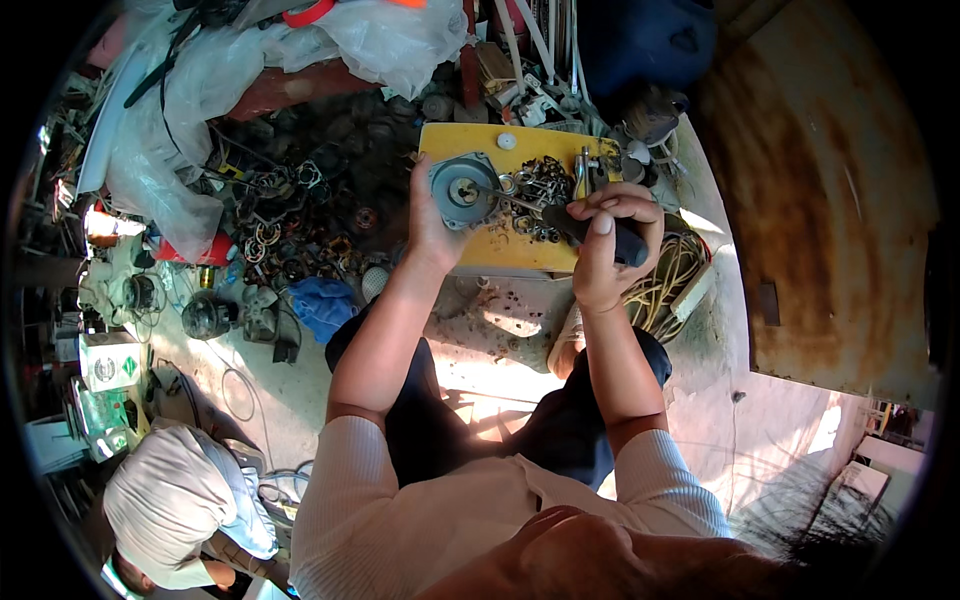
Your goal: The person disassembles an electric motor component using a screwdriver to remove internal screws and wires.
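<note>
My left hand (436, 232) grips a round grey metal motor end cover (467, 207) by its left and lower edge, its hollow side facing up. In my right hand (606, 255) is a screwdriver (628, 244) with a thick dark handle. Its thin shaft points left into the cover, and the tip is at or near the hub in the middle; I cannot tell if it touches. Beneath both hands lies a yellow board (465, 138). A heap of small metal rings and clips (545, 180) rests on it, beside a white disc (507, 141).
Loose motor parts (270, 240) cover the floor at left, near a blue cloth (322, 308). Coiled cable (668, 290) lies right of the board. A rusty metal panel (830, 200) stands at far right. Another person (170, 495) bends over at lower left.
</note>
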A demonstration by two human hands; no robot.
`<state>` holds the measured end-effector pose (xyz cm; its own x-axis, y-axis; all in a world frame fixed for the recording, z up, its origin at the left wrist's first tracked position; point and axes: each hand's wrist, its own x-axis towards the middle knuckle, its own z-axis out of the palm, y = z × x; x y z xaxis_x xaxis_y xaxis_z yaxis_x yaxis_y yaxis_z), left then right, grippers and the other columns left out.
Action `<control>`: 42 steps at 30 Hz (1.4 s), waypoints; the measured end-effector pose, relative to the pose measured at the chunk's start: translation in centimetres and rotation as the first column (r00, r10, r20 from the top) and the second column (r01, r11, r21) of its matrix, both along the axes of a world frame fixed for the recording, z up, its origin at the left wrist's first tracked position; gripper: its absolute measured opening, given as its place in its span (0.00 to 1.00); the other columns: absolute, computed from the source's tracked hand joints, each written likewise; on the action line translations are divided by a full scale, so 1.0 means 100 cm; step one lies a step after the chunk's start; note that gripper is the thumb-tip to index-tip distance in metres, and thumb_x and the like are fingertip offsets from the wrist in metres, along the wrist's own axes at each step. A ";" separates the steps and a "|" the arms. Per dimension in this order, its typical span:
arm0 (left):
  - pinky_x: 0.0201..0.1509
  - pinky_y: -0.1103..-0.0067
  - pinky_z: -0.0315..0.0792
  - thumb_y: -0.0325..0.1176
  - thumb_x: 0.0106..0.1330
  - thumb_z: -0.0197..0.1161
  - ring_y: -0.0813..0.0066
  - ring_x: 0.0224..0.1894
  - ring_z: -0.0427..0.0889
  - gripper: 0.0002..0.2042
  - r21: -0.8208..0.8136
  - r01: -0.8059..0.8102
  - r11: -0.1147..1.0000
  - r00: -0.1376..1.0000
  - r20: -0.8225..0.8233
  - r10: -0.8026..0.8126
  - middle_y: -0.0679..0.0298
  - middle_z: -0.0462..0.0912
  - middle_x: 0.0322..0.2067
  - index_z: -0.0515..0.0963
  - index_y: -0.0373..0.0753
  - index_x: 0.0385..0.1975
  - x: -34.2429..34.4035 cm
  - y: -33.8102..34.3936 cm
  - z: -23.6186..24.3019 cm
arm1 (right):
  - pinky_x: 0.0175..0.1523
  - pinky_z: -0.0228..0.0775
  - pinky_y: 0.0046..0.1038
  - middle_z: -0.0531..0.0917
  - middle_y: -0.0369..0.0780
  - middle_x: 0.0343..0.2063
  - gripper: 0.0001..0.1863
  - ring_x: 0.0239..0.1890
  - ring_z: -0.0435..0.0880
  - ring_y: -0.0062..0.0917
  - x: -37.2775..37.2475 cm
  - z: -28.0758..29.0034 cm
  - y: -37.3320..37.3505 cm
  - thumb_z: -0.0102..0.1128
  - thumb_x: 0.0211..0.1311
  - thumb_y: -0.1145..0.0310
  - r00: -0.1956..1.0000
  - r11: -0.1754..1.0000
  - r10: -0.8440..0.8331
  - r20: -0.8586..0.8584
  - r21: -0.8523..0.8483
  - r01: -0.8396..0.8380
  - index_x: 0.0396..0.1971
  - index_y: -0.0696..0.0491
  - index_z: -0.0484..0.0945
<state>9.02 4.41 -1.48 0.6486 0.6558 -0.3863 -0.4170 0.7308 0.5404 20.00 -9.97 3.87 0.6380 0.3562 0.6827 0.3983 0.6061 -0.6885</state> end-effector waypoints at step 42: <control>0.54 0.70 0.76 0.56 0.70 0.44 0.66 0.47 0.82 0.30 0.198 0.135 0.971 0.986 0.068 -0.151 0.55 0.82 0.47 0.74 0.32 0.52 -0.049 0.033 0.027 | 0.58 0.72 0.33 0.85 0.47 0.40 0.14 0.51 0.82 0.32 0.025 0.025 -0.014 0.64 0.52 0.84 0.844 0.758 0.516 -0.142 -0.384 -0.528 0.34 0.55 0.69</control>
<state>4.07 7.72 1.25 0.7652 0.6108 -0.2036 -0.3645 0.6717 0.6450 22.51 -11.37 6.39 0.2890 0.8719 0.3954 0.0788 0.3900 -0.9175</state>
